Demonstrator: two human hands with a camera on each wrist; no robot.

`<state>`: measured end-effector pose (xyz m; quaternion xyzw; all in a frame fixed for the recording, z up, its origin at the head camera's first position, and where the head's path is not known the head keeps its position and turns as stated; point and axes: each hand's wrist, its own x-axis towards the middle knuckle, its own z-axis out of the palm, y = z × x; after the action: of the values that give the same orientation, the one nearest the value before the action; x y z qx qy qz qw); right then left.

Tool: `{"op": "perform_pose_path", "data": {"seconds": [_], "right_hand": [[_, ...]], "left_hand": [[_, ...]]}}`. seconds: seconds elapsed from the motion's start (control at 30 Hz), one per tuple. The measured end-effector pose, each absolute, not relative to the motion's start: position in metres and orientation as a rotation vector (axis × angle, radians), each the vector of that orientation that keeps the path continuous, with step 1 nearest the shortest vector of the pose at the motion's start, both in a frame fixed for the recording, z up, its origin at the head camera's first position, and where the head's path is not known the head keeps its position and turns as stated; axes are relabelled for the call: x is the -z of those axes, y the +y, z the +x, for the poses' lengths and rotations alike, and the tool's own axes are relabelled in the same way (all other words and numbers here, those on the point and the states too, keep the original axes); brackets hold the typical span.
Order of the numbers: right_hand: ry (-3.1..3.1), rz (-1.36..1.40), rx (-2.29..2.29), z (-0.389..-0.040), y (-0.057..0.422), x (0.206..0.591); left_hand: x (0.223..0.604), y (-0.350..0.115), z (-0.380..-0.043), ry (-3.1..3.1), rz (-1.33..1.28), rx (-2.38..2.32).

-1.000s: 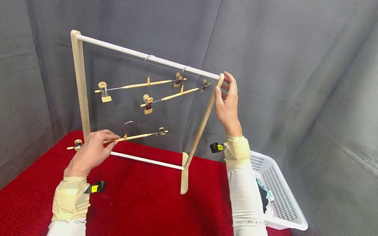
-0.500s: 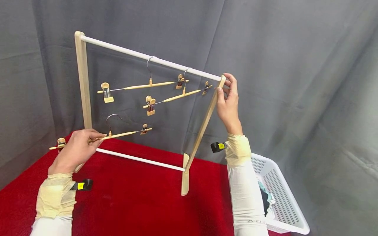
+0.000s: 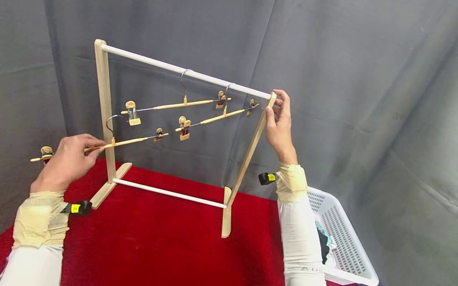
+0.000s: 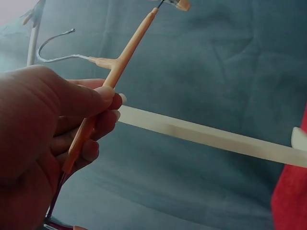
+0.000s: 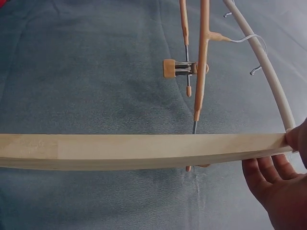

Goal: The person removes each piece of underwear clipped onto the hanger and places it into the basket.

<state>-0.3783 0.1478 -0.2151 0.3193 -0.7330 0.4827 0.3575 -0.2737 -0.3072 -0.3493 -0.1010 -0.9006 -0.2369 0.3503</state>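
My left hand pinches a clip hanger by its wooden bar, just left of the hook. In the left wrist view, thumb and fingers close on the bar, and the metal hook curves up free of any rail. This hanger is in front of the left post of a small garment rack. At the rack's top right corner, my right hand grips the wooden right post, thumb on the near side, fingers behind. Two more clip hangers, one upper and one lower, hang from the white top rail.
A white plastic basket with dark, teal and white cloth stands right of the rack, partly behind my right sleeve. Red cloth covers the table, and a grey curtain hangs behind. A white lower rail joins the posts.
My left hand has carried the clip hanger left and up, from near the lower rail to beside the left post. My right hand keeps its grip on the right post.
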Motion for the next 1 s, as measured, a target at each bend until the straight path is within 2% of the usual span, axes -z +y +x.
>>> {"op": "perform_pose_path", "data": {"seconds": [0.37,0.63,1.0], "right_hand": [[-1.86,0.867,-1.263,-0.376,0.15,0.213],[-1.858,0.891,-1.253,-0.373,0.153,0.214],[-1.887,0.876,-1.272,-0.371,0.155,0.211]], "left_hand": [[0.311,-0.299,-0.275,-2.275,-0.207,0.616],[0.283,-0.279,-0.279,-2.197,-0.059,0.675],[0.258,-0.261,-0.283,-2.164,-0.1,0.656]]}}
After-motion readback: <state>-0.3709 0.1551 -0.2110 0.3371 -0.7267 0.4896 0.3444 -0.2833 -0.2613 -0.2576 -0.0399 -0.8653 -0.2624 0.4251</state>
